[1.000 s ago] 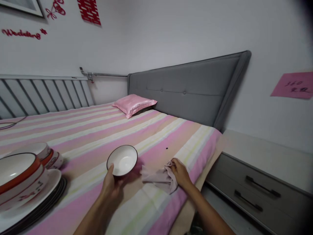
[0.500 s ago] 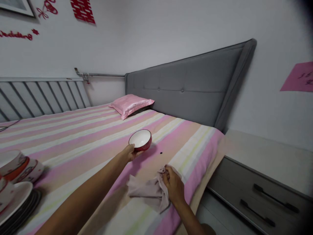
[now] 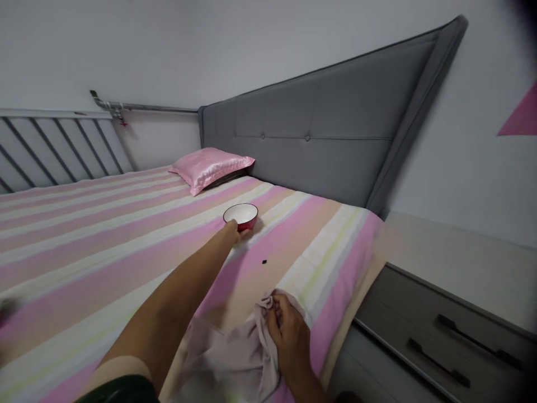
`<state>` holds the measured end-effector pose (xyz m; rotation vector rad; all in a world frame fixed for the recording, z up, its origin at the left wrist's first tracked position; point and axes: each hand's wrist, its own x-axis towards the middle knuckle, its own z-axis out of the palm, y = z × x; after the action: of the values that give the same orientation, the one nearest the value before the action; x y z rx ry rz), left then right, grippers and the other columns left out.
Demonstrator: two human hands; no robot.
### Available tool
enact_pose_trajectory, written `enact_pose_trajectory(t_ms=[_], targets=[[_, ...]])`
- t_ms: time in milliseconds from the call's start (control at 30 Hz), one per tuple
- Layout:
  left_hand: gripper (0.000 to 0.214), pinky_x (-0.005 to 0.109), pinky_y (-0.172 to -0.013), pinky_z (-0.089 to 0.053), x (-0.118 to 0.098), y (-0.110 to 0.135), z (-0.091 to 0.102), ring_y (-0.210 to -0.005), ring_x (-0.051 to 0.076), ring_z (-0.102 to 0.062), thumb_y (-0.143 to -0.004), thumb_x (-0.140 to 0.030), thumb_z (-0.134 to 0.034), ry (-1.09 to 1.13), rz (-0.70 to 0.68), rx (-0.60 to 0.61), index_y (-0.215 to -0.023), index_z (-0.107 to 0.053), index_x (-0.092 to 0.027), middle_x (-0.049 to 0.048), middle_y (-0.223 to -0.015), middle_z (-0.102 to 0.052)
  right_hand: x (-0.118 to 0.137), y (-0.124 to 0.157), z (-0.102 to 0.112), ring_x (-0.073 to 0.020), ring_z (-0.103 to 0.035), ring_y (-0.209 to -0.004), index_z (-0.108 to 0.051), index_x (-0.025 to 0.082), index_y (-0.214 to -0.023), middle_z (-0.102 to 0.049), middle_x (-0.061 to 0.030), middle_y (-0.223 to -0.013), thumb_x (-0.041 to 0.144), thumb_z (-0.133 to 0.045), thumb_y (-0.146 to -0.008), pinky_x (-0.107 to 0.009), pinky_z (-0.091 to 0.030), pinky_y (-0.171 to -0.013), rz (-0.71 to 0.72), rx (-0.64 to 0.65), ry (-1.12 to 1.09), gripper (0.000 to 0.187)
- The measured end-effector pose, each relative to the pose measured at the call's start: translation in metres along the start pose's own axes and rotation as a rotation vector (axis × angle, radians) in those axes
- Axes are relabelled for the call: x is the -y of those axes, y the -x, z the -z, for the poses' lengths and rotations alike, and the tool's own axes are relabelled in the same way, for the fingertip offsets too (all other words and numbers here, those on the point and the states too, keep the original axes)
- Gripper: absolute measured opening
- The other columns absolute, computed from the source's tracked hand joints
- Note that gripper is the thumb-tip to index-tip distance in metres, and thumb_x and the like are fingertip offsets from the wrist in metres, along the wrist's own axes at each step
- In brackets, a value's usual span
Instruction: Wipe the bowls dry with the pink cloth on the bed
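One bowl [image 3: 241, 213] at frame centre, clamped in fingers of left hand [image 3: 234, 229], now nearer the pillow [image 3: 212, 167] than a moment earlier, contact with bed [image 3: 96, 268] unclear; cloth [image 3: 241, 358], lower centre, clamped in fingers of right hand [image 3: 291, 336], thus apparently well clear of bowl.

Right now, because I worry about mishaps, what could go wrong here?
The left hand grips the bowl at its near side only, so it might tip or slip. The cloth spreads loosely from the right hand; it might sweep the small black object on the striped bedding.
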<state>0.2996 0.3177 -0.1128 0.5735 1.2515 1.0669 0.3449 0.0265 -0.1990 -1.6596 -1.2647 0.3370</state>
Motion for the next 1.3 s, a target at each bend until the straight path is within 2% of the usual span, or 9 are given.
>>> enact_pose_trajectory(t_ms=[133, 333, 600, 700, 833, 967, 1033, 1200, 1300], targets=[[0.039, 0.043, -0.084, -0.052, 0.011, -0.011, -0.007, -0.102, 0.022, -0.059, -0.089, -0.035, -0.056, 0.002, 0.024, -0.105, -0.123, -0.053, -0.017, 0.0104, -0.122, -0.056, -0.003, -0.001, -0.002, -0.0201, -0.065, -0.084, -0.058, 0.024, -0.1, -0.068, -0.0031, -0.09, 0.022, -0.041, -0.088, -0.028, -0.047, -0.072, 0.012, -0.025, -0.017, 0.021], [0.041, 0.043, -0.083, -0.053, 0.018, -0.013, -0.004, -0.101, 0.022, -0.06, -0.09, -0.038, -0.055, -0.026, -0.02, -0.035, -0.124, -0.052, -0.017, 0.0106, -0.121, -0.056, -0.004, 0.0, -0.002, -0.0207, -0.065, -0.084, -0.058, 0.024, -0.1, -0.068, -0.0038, -0.091, 0.023, -0.04, -0.089, -0.028, -0.047, -0.072, 0.002, -0.019, -0.024, 0.021], [0.066, 0.036, -0.065, -0.054, 0.013, 0.02, 0.024, -0.086, 0.026, -0.066, -0.086, -0.058, -0.049, -0.137, 0.006, 0.027, -0.13, -0.043, -0.011, 0.0178, -0.106, -0.062, -0.002, 0.001, -0.001, -0.0194, -0.064, -0.075, -0.059, 0.023, -0.097, -0.067, -0.0028, -0.083, 0.025, -0.04, -0.089, -0.027, -0.045, -0.066, -0.005, -0.031, -0.02, 0.02], [0.063, 0.033, -0.057, -0.053, 0.012, 0.05, 0.056, -0.069, 0.025, -0.067, -0.085, -0.055, -0.05, -0.19, -0.067, 0.058, -0.126, -0.045, -0.006, 0.0202, -0.092, -0.065, -0.001, 0.001, -0.001, -0.0202, -0.064, -0.079, -0.059, 0.023, -0.097, -0.068, -0.003, -0.085, 0.027, -0.04, -0.089, -0.027, -0.045, -0.067, -0.013, -0.031, -0.011, 0.021], [0.045, 0.031, -0.054, -0.051, 0.008, 0.104, 0.117, -0.052, 0.018, -0.062, -0.087, -0.047, -0.05, -0.274, -0.212, 0.087, -0.11, -0.053, -0.008, 0.0145, -0.077, -0.066, -0.002, 0.004, -0.001, -0.0208, -0.064, -0.081, -0.06, 0.022, -0.1, -0.068, -0.0037, -0.087, 0.031, -0.039, -0.09, -0.028, -0.045, -0.068, -0.023, -0.018, -0.033, 0.024], [0.044, 0.03, -0.057, -0.051, 0.0, 0.16, 0.185, -0.057, 0.018, -0.063, -0.076, -0.051, -0.063, -0.346, -0.381, 0.055, -0.1, -0.058, -0.015, 0.0097, -0.083, -0.068, -0.005, 0.008, -0.002, -0.0219, -0.064, -0.078, -0.06, 0.021, -0.101, -0.068, -0.0047, -0.085, 0.038, -0.038, -0.09, -0.03, -0.045, -0.067, -0.017, -0.008, -0.042, 0.03], [0.048, 0.031, -0.06, -0.051, -0.006, 0.184, 0.218, -0.062, 0.019, -0.064, -0.071, -0.055, -0.066, -0.516, -0.593, 0.018, -0.101, -0.06, -0.017, 0.0083, -0.088, -0.068, -0.007, 0.01, -0.002, -0.023, -0.064, -0.079, -0.06, 0.021, -0.102, -0.068, -0.0059, -0.087, 0.042, -0.038, -0.09, -0.031, -0.045, -0.067, -0.02, -0.004, -0.035, 0.033], [0.038, 0.028, -0.063, -0.048, -0.029, 0.234, 0.29, -0.073, 0.021, -0.064, -0.071, -0.047, -0.068, -0.849, -0.955, -0.168, -0.099, -0.063, -0.021, 0.0075, -0.095, -0.068, -0.012, 0.013, -0.002, -0.0252, -0.064, -0.077, -0.061, 0.02, -0.102, -0.069, -0.0077, -0.087, 0.052, -0.037, -0.085, -0.034, -0.045, -0.066, -0.056, 0.024, -0.018, 0.043], [0.032, 0.031, -0.072, -0.048, -0.051, 0.256, 0.331, -0.084, 0.025, -0.063, -0.074, -0.041, -0.066, -1.062, -1.103, -0.426, -0.099, -0.061, -0.021, 0.0086, -0.094, -0.066, -0.015, 0.015, -0.001, -0.0261, -0.064, -0.078, -0.061, 0.02, -0.103, -0.069, -0.0091, -0.088, 0.055, -0.036, -0.083, -0.035, -0.044, -0.066, -0.055, 0.031, 0.001, 0.048]])
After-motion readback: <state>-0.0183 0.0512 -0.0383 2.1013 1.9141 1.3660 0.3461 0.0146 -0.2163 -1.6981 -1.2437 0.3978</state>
